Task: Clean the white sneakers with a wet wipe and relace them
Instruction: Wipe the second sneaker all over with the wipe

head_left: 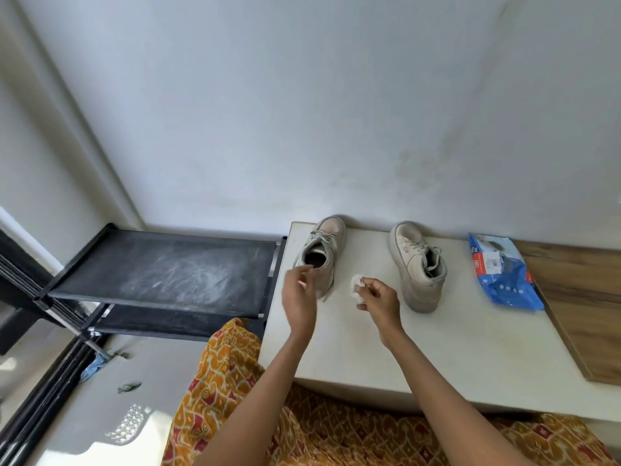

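White sneakers, two: the left sneaker [322,250] and right sneaker [420,264] are set well apart on the white tabletop [470,338], toes directed toward the wall, long axes running away from the viewer. The uppers appear off-white, with laces loosened. A crumpled wet wipe [357,288] is pinched by the right hand [379,297] between the sneakers. The left hand [300,290], fingers loosely curled and empty, is held at the left sneaker's heel. A blue wipes packet [504,270] lies right of the right sneaker.
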The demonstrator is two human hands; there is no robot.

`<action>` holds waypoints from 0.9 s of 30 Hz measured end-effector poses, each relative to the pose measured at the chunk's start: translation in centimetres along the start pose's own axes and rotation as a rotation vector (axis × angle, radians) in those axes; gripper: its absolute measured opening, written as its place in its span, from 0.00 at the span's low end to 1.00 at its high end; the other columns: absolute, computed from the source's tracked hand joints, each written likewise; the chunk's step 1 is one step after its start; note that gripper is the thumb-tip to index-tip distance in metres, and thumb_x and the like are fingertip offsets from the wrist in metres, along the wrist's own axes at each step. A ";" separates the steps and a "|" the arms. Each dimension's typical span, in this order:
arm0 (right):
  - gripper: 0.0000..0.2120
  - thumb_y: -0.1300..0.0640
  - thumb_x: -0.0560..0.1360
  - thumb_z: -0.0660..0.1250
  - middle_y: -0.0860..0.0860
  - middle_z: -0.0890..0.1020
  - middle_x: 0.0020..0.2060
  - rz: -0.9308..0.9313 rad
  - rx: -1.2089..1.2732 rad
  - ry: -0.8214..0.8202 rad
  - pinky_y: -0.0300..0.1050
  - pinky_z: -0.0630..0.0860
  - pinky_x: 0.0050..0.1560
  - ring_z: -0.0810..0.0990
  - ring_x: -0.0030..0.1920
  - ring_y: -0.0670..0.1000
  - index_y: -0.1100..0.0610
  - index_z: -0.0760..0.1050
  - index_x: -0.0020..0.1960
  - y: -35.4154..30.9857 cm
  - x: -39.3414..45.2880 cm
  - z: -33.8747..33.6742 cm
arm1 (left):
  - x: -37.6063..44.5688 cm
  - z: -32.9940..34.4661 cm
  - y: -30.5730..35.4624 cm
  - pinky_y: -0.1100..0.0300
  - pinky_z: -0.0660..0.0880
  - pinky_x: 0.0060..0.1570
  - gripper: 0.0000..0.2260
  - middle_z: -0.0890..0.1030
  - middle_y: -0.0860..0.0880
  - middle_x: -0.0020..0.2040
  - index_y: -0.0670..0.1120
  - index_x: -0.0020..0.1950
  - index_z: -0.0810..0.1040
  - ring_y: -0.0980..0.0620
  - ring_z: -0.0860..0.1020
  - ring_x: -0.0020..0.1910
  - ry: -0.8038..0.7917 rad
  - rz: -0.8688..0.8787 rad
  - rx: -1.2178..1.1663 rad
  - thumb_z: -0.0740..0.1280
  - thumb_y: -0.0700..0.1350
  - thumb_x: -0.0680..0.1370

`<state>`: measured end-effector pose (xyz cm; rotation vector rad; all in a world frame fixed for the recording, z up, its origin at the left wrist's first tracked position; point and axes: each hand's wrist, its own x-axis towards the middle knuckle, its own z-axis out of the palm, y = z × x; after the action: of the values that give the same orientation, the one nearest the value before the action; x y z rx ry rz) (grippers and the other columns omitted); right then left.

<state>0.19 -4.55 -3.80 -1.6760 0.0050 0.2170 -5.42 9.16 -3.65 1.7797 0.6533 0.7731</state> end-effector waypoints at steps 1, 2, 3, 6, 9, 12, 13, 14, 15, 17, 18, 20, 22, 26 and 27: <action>0.06 0.61 0.75 0.67 0.49 0.81 0.38 0.026 -0.022 0.011 0.41 0.80 0.39 0.78 0.36 0.46 0.51 0.79 0.45 0.2 -0.1 0.4 | 0.3 -0.6 -0.3 0.59 0.73 0.41 0.07 0.77 0.50 0.47 0.44 0.54 0.77 0.53 0.76 0.43 0.085 -0.086 0.044 0.65 0.45 0.78; 0.05 0.61 0.75 0.67 0.50 0.80 0.37 0.048 -0.035 0.018 0.40 0.79 0.36 0.77 0.36 0.47 0.53 0.79 0.45 0.5 -0.1 0.9 | 0.7 -1.1 -1.2 0.59 0.72 0.42 0.09 0.76 0.48 0.50 0.43 0.56 0.76 0.51 0.76 0.44 0.088 -0.183 0.110 0.65 0.45 0.78; 0.04 0.61 0.75 0.67 0.50 0.79 0.36 0.067 -0.032 0.018 0.39 0.79 0.35 0.77 0.35 0.47 0.54 0.80 0.46 0.7 -0.2 1.4 | 1.1 -1.5 -2.0 0.58 0.72 0.44 0.11 0.75 0.46 0.52 0.42 0.58 0.75 0.49 0.76 0.46 0.025 -0.265 0.206 0.66 0.45 0.78; 0.06 0.60 0.75 0.67 0.51 0.80 0.38 0.107 0.002 0.020 0.39 0.78 0.34 0.78 0.37 0.48 0.58 0.80 0.50 1.4 -0.2 2.4 | 2.0 -2.1 -3.7 0.55 0.73 0.43 0.09 0.75 0.41 0.52 0.39 0.49 0.79 0.42 0.77 0.45 -0.217 -0.295 0.478 0.66 0.45 0.76; 0.07 0.61 0.74 0.67 0.53 0.80 0.40 0.132 0.025 0.035 0.38 0.77 0.34 0.78 0.38 0.49 0.58 0.80 0.51 2.1 -0.3 2.9 | 2.3 -2.2 -3.7 0.57 0.68 0.37 0.10 0.74 0.43 0.47 0.37 0.40 0.78 0.42 0.77 0.41 -0.296 -0.165 0.692 0.64 0.42 0.76; 0.08 0.61 0.74 0.68 0.52 0.80 0.41 0.142 0.057 0.033 0.38 0.76 0.34 0.78 0.39 0.48 0.57 0.80 0.52 2.1 -0.6 3.0 | 2.7 -2.2 -3.8 0.54 0.71 0.32 0.11 0.77 0.44 0.40 0.39 0.32 0.75 0.46 0.75 0.34 -0.271 -0.104 0.758 0.63 0.37 0.75; 0.08 0.61 0.74 0.68 0.51 0.80 0.40 0.144 0.064 0.028 0.38 0.76 0.34 0.78 0.38 0.47 0.57 0.79 0.52 2.1 -0.7 3.0 | 2.9 -2.3 -3.9 0.54 0.73 0.33 0.10 0.79 0.44 0.38 0.39 0.33 0.76 0.47 0.76 0.33 -0.244 -0.122 0.709 0.63 0.37 0.74; 0.08 0.61 0.74 0.68 0.50 0.80 0.40 0.143 0.066 0.022 0.38 0.76 0.35 0.78 0.38 0.47 0.56 0.79 0.52 2.0 -0.8 2.9 | 3.0 -2.3 -3.9 0.55 0.75 0.33 0.09 0.80 0.44 0.37 0.39 0.35 0.78 0.48 0.77 0.34 -0.192 -0.154 0.603 0.65 0.38 0.74; 0.08 0.61 0.74 0.68 0.50 0.80 0.41 0.142 0.065 0.016 0.38 0.77 0.35 0.78 0.39 0.46 0.56 0.79 0.52 2.1 -0.8 2.8 | 3.0 -2.5 -3.8 0.56 0.75 0.35 0.07 0.81 0.45 0.37 0.39 0.38 0.80 0.49 0.78 0.35 -0.119 -0.181 0.471 0.66 0.40 0.75; 0.08 0.61 0.74 0.68 0.51 0.80 0.41 0.144 0.061 0.018 0.38 0.77 0.36 0.78 0.39 0.46 0.56 0.79 0.52 2.3 -0.7 2.4 | 3.3 -3.1 -2.6 0.59 0.73 0.37 0.06 0.81 0.46 0.40 0.40 0.42 0.79 0.52 0.77 0.38 0.051 -0.147 0.244 0.67 0.42 0.76; 0.08 0.61 0.74 0.68 0.51 0.80 0.42 0.143 0.057 0.022 0.39 0.77 0.36 0.78 0.39 0.47 0.56 0.79 0.53 2.4 -0.6 2.2 | 3.6 -3.4 -1.6 0.61 0.73 0.38 0.05 0.81 0.47 0.40 0.41 0.43 0.79 0.52 0.76 0.38 0.113 -0.083 0.182 0.68 0.42 0.76; 0.08 0.61 0.74 0.68 0.52 0.80 0.42 0.148 0.058 0.036 0.39 0.76 0.36 0.78 0.40 0.47 0.57 0.79 0.53 2.5 -0.6 1.9 | 4.6 -3.4 0.5 0.64 0.73 0.38 0.05 0.81 0.48 0.40 0.43 0.44 0.80 0.55 0.76 0.38 0.127 -0.011 0.071 0.69 0.44 0.76; 0.08 0.61 0.74 0.68 0.50 0.80 0.42 0.158 0.091 0.060 0.38 0.75 0.36 0.77 0.41 0.47 0.56 0.79 0.53 2.3 -0.7 1.9 | 5.9 -2.8 2.4 0.65 0.74 0.38 0.05 0.82 0.50 0.39 0.44 0.43 0.81 0.57 0.78 0.37 0.016 -0.045 -0.103 0.70 0.45 0.75; 0.05 0.62 0.74 0.69 0.50 0.80 0.41 0.142 0.148 0.047 0.39 0.75 0.35 0.78 0.40 0.47 0.54 0.78 0.48 1.1 -0.9 2.3 | 7.7 -1.0 3.5 0.55 0.76 0.44 0.06 0.83 0.46 0.43 0.43 0.43 0.83 0.51 0.80 0.43 -0.348 -0.001 0.174 0.70 0.45 0.74; 0.05 0.62 0.74 0.69 0.50 0.80 0.41 0.129 0.145 0.037 0.38 0.75 0.35 0.78 0.40 0.48 0.53 0.78 0.47 0.8 -0.8 2.4 | 7.9 -0.8 3.4 0.55 0.75 0.45 0.06 0.82 0.44 0.45 0.43 0.44 0.83 0.48 0.79 0.45 -0.385 0.065 0.403 0.69 0.45 0.74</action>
<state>-1.07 -2.42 -4.75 -1.5363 0.1535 0.2769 -0.74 14.45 1.29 2.2504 0.5161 0.3332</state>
